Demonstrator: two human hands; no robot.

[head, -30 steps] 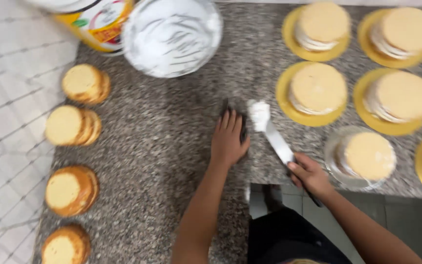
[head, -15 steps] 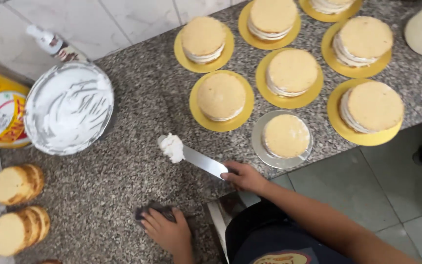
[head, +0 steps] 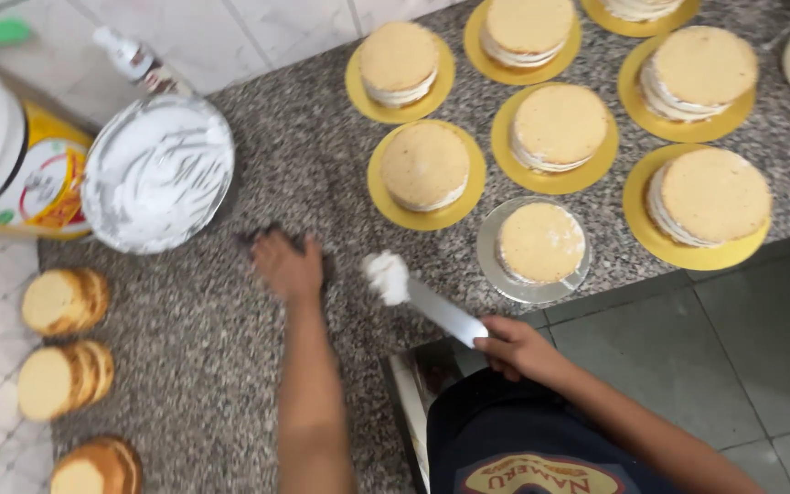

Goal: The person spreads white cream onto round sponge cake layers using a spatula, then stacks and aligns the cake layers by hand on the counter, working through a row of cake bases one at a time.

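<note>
The speckled counter [head: 230, 366] carries a bowl [head: 157, 174] of cream at ten o'clock. The left hand [head: 287, 267] lies flat, palm down on a dark cloth [head: 272, 240], arm stretched straight. The right hand [head: 516, 348] grips a spatula [head: 432, 306], its blade pointing toward ten o'clock, with cream on its tip [head: 386, 277].
</note>
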